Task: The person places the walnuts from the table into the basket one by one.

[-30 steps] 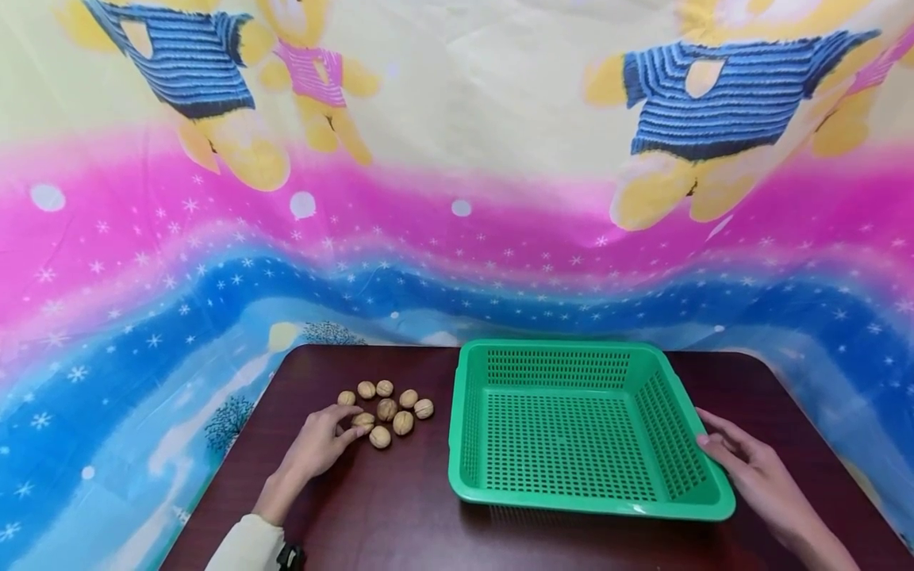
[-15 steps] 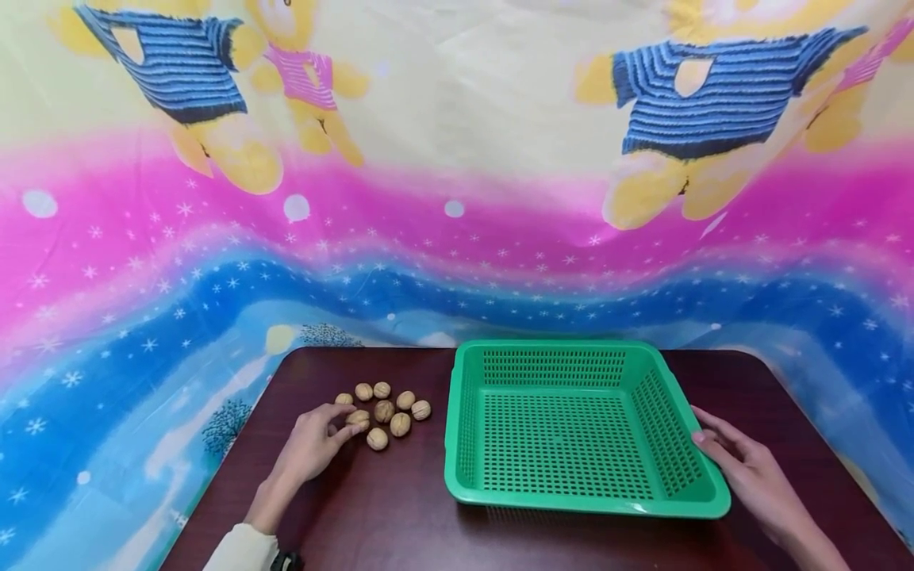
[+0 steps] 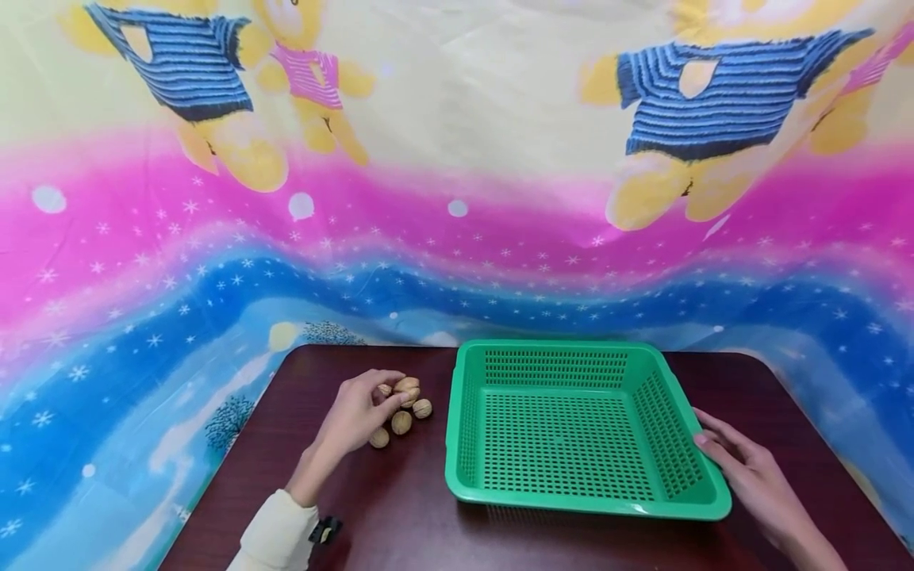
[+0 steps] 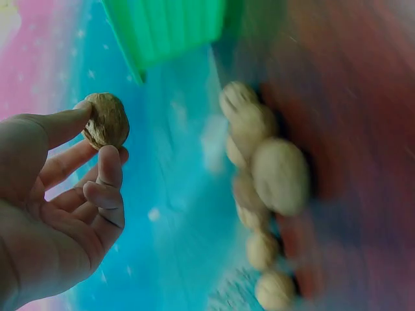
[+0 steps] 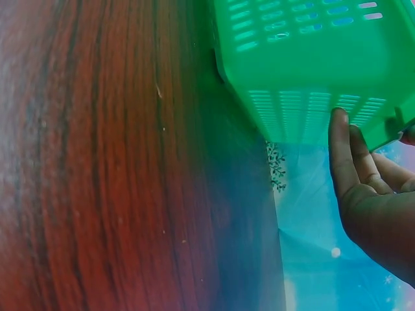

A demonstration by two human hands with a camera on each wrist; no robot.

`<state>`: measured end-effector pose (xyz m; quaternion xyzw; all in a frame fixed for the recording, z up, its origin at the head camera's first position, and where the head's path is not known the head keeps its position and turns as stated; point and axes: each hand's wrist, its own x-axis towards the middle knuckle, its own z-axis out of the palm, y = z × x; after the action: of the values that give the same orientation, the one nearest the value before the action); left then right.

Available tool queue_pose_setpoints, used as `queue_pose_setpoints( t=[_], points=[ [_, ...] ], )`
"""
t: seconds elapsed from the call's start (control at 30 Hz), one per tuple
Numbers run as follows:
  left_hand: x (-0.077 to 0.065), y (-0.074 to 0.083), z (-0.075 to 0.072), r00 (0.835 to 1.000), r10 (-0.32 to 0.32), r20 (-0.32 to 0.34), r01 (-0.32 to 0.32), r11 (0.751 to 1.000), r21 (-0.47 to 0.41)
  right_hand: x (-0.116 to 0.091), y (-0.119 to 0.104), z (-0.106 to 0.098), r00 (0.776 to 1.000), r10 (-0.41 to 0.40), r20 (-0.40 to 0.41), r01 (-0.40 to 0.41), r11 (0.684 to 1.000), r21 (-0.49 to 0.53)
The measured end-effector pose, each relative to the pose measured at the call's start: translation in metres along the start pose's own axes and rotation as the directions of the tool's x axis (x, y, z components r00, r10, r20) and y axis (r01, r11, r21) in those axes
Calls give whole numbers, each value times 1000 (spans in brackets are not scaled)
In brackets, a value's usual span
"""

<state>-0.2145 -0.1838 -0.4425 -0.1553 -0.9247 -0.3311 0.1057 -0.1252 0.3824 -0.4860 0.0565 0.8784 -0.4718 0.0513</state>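
Observation:
My left hand (image 3: 355,414) pinches a walnut (image 4: 107,120) between thumb and fingertips, raised above the table in the left wrist view. Beneath and beside that hand lie several more walnuts (image 3: 401,423), loosely grouped; the hand covers part of the group in the head view. At the right, my right hand (image 3: 758,476) grips the side rim of a green plastic basket (image 3: 593,507). Its thumb lies over the rim, and its fingers (image 5: 340,149) rest along the slotted outer wall in the right wrist view. The basket is rectangular, with a perforated floor.
A dark reddish-brown wooden table (image 3: 400,523) with rounded far corners carries everything. Close behind it hangs a printed cloth (image 3: 457,262) with bears and snowflakes. The basket's left side stands a short way right of the walnuts.
My left hand has picked a walnut up from the left part of the group and moved it right, over the other walnuts. The right hand keeps its hold on the basket.

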Motion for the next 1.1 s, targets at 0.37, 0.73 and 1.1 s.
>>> queue_pose_setpoints(
  t=[0.37,0.73,1.1],
  points=[
    [29,41,26,997,69,40,-66,996,-65,0,1,1,1000,-2,19,1,997,74],
    [46,73,61,973,184,136,-172,981,-93,-2,0,1,1000,-9,8,9,996,84],
    [65,96,87,939,254,234,-238,967,-95,-3,-4,2,1000,-1,-11,2,998,64]
  ],
)
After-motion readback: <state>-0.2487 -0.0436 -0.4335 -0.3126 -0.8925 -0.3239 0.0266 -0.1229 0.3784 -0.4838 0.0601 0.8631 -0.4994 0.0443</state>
